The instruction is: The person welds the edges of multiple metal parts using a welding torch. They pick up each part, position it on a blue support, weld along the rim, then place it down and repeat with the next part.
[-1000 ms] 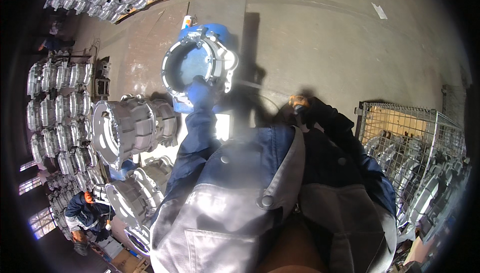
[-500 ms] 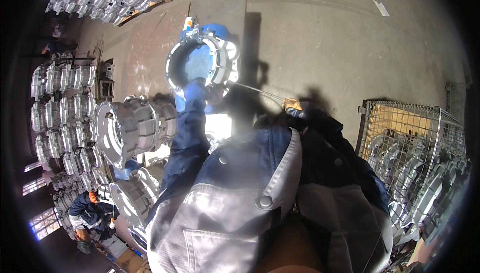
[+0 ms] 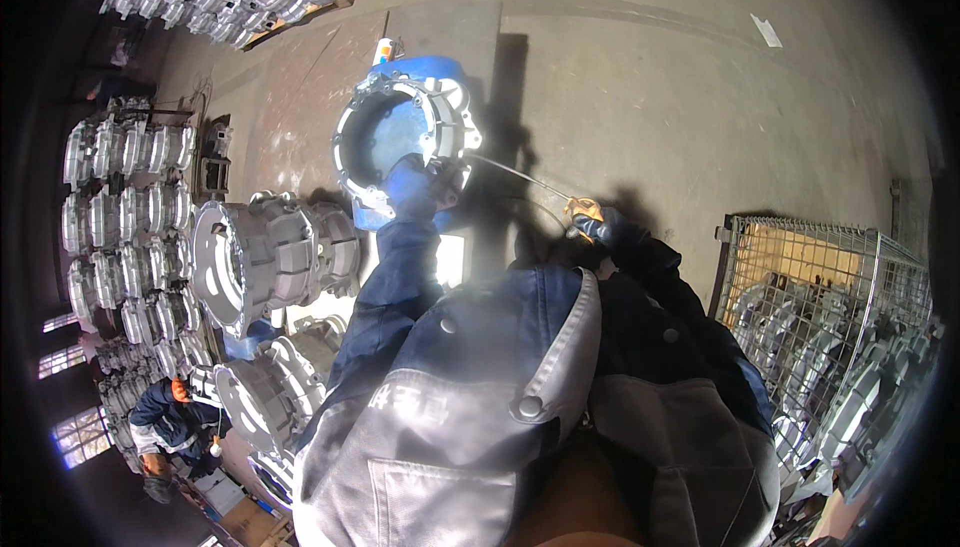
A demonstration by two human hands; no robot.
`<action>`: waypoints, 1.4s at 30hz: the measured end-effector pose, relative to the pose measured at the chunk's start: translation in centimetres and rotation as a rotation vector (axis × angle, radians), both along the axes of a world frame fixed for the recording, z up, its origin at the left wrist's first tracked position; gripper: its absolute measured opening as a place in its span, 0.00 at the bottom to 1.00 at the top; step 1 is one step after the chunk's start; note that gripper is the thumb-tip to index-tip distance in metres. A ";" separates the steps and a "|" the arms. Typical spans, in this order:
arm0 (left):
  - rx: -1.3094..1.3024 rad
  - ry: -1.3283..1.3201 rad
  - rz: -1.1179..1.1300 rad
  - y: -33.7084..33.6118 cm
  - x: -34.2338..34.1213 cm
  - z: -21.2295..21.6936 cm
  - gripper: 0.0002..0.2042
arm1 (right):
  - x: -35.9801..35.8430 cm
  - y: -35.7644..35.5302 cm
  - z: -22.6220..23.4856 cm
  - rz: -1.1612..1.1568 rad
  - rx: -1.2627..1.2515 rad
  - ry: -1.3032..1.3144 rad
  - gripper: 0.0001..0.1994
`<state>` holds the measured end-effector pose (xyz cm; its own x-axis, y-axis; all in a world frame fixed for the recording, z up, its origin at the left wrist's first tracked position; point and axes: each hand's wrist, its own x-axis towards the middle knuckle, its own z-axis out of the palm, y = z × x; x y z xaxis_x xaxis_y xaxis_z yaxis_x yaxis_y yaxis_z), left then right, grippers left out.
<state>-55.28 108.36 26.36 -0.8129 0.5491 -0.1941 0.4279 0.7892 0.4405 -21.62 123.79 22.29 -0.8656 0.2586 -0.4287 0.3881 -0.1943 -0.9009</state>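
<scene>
Since the earlier frame, the blue-gloved left hand has been shifted slightly rightward at the near rim of the ring-shaped housing, and the tip of the thin rod has been carried farther up its right side. By this, it is judged, another spot of the outer wall is being met by the rod. The housing is borne on a blue stand, ahead and to the left. Whether its rim is grasped by the left hand cannot be told, the fingers being dark and blurred. The rod is grasped by the orange-gloved right hand, well apart from the housing; contact at the tip cannot be made out. Just beyond the stand, a small white can is seen. Farther left, a grey casting is laid on its side. To the right, more castings are held in a wire cage. At lower left, a co-worker is seen. Compared with the earlier frame, the paper scrap on the floor is shown slightly lower.
</scene>
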 end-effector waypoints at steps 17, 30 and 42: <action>-0.094 0.587 0.473 -18.0 4.2 -7.7 0.18 | -4.7 1.2 14.0 0.387 0.929 0.013 0.15; 0.540 -0.385 1.048 -24.4 17.2 -14.1 0.12 | -25.2 -1.1 16.7 0.502 1.281 0.152 0.24; 1.607 -0.950 0.625 -0.3 -6.0 -2.8 0.20 | -15.1 10.6 15.3 0.354 1.031 -0.252 0.20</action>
